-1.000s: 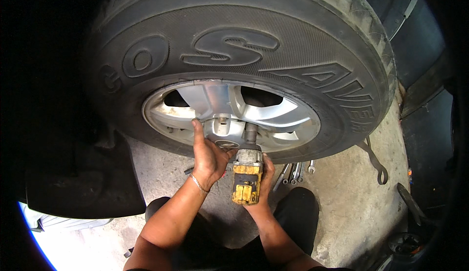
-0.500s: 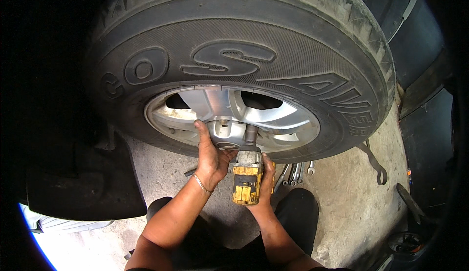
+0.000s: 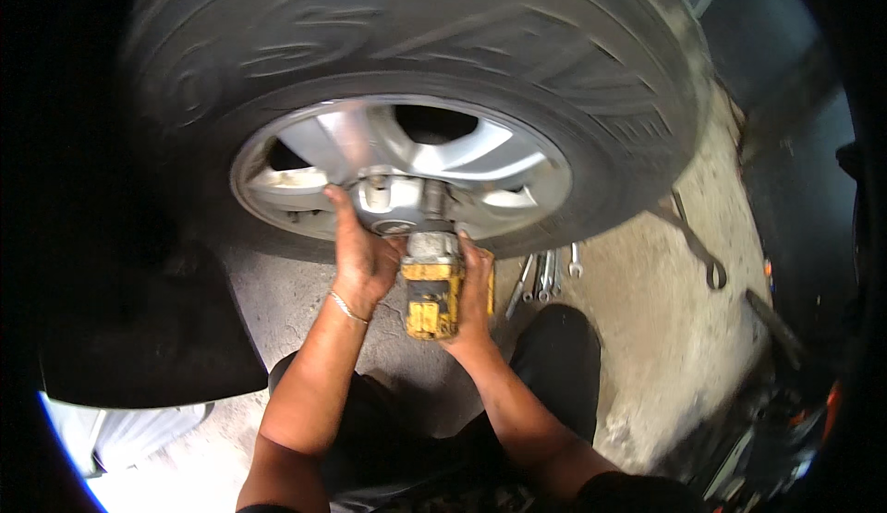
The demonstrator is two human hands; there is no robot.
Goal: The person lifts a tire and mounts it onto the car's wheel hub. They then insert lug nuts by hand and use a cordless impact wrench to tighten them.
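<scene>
Wheel [image 3: 407,157] fills the top half of the view, its tyre [image 3: 480,46] on the car and its silver rim facing the camera. At the hub [image 3: 388,203], a yellow impact wrench [image 3: 432,287] sits at about 6 o'clock of the rim's centre, its socket [image 3: 434,201] pushed up onto one lug near the hub's 3 o'clock edge.

The right hand [image 3: 473,296] is wrapped around the wrench body from the right side, fingers closed on it. The left hand [image 3: 362,254] lies against the hub at 7 o'clock, thumb and fingers reaching up to the hub face; whether it pinches a nut or only steadies the rim, I cannot tell, as the fingertips are blurred.

How far along: the wheel is seated on the hub and the wrench is engaged on a single lug, so the work on the nuts looks to be under way, not finished. How many nuts are on or off cannot be read; the hub is small and smeared by motion. I judge that most of the lug work is left.

Containers: none show. A few spanners [image 3: 545,273] lie loose on the concrete floor [image 3: 647,347] at 4 o'clock of the wrench, just under the tyre's lower edge, with a bent bar [image 3: 698,245] farther out at 3 o'clock. A dark mudflap [image 3: 139,328] hangs at 9 o'clock.
</scene>
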